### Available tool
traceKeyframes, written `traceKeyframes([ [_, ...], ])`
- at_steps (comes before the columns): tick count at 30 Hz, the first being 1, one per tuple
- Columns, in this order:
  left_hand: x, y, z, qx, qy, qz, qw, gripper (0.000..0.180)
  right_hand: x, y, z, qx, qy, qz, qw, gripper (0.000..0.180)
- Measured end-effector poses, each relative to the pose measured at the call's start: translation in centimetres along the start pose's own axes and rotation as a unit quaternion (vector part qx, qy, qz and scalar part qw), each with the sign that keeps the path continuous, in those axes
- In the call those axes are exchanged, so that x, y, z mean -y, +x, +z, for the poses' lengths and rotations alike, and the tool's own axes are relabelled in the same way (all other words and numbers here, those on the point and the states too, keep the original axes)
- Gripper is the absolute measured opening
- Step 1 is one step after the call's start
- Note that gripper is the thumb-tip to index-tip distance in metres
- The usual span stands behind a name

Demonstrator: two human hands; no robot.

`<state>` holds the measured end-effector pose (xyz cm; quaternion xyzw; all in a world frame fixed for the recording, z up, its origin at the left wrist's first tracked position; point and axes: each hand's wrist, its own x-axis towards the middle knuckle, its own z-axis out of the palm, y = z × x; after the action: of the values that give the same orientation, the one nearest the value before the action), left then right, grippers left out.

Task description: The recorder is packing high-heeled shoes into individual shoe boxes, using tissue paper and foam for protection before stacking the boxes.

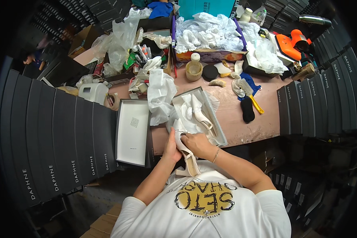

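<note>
The person in the white T-shirt (204, 202) held a white shoe (185, 150) just in front of the open shoe box (215, 121), its block heel toward the shirt and its toe toward the box. The left hand (171, 146) clasped the shoe's left side, fingers lying together along it. The right hand (198, 144) was closed on the upper part, fingers bent — though from where I stood, I couldn't tell whether the fingertips reached inside.

In the shoe box lay a second white shoe (202, 118), bedded on white paper. To the box's left was a pale-lined lid (133, 137), and a crumpled sheet of tissue (161, 95) lay between the two. Beyond the box, on the pinkish table (238, 127), stood a jar (194, 71) beside a round black tin (210, 73); farther back was a big carton (210, 56) heaped with crumpled paper (208, 33). Right of the box lay a yellow-handled brush (257, 104) and, just beside it, a black pad (248, 110). Dark boxes stood in rows on both sides — left (63, 135) and right (315, 105) of the shoe box.
</note>
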<state>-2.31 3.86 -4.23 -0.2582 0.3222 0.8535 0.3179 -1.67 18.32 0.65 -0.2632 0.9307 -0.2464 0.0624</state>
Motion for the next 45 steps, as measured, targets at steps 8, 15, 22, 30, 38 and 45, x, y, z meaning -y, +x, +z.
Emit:
traceKeyframes([
  [8, -0.8, -1.0, -1.6, -0.045, -0.1, -0.016, 0.994, 0.059, -3.0, -2.3, -4.8, -0.214, -0.062, 0.093, 0.97, 0.013],
  [15, -1.4, -0.8, -0.4, -0.003, -0.053, 0.051, 0.997, 0.06, 1.4, -0.4, -1.0, 0.151, 0.339, 0.046, 0.927, 0.053],
  [22, 1.8, 1.7, -3.3, -0.06, -0.084, 0.056, 0.993, 0.049, 2.6, 2.5, 1.3, 0.158, 0.399, 0.185, 0.884, 0.095],
  [30, 0.0, 0.4, -0.9, -0.021, -0.062, 0.091, 0.994, 0.051, 2.1, 4.0, 4.6, 0.114, 0.314, 0.205, 0.92, 0.095],
  [38, -2.0, -1.1, 0.1, -0.071, 0.058, 0.109, 0.99, 0.055, 3.9, -1.0, -0.1, 0.02, 0.38, 0.062, 0.923, 0.067],
  [45, -5.2, -3.4, 1.6, 0.127, -0.05, -0.106, 0.985, 0.071, 1.0, -1.9, -5.2, -0.227, 0.317, 0.176, 0.904, 0.029],
])
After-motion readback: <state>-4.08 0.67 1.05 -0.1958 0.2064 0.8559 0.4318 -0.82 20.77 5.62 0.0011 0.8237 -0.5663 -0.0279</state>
